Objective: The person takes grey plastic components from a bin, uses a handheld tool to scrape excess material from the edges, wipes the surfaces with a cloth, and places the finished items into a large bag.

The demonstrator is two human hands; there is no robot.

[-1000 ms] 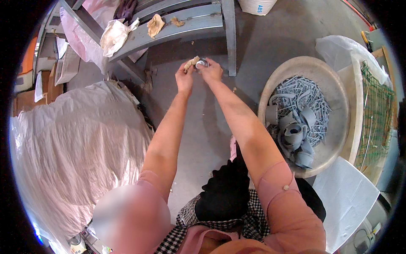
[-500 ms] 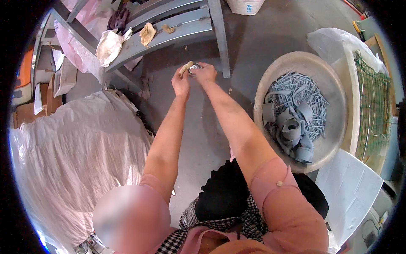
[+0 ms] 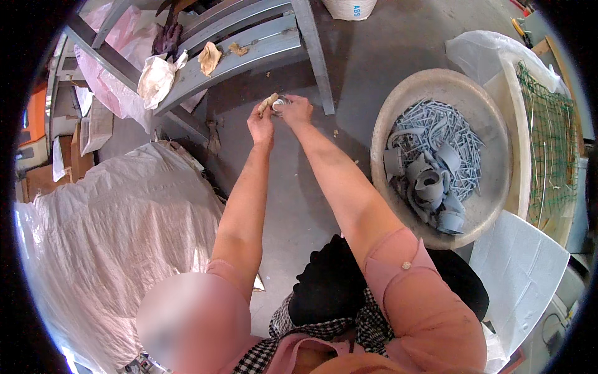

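Both my arms reach forward over the grey floor, with the hands close together in front of the metal rack. My left hand (image 3: 261, 128) is closed on a tan, crumpled piece (image 3: 268, 102) that looks like cloth or paper. My right hand (image 3: 298, 113) pinches a small round white and silvery thing (image 3: 278, 106), right beside the tan piece. Its kind is too small to tell, and the fingers partly cover it. Similar tan crumpled scraps (image 3: 210, 58) lie on the rack's slat, along with a crumpled white sheet or bag (image 3: 159, 81).
The grey metal rack (image 3: 249, 59) stands ahead. At right is a large round basin (image 3: 498, 143) of grey pins and curved pieces. Next to it are a pale crate (image 3: 518, 162) with green netting (image 3: 548, 143) and a white board (image 3: 517, 274). A big woven sack (image 3: 124, 230) sits left.
The view has shifted slightly, so the rack and hands appear a little further left. Both hands keep their holds and stay together.
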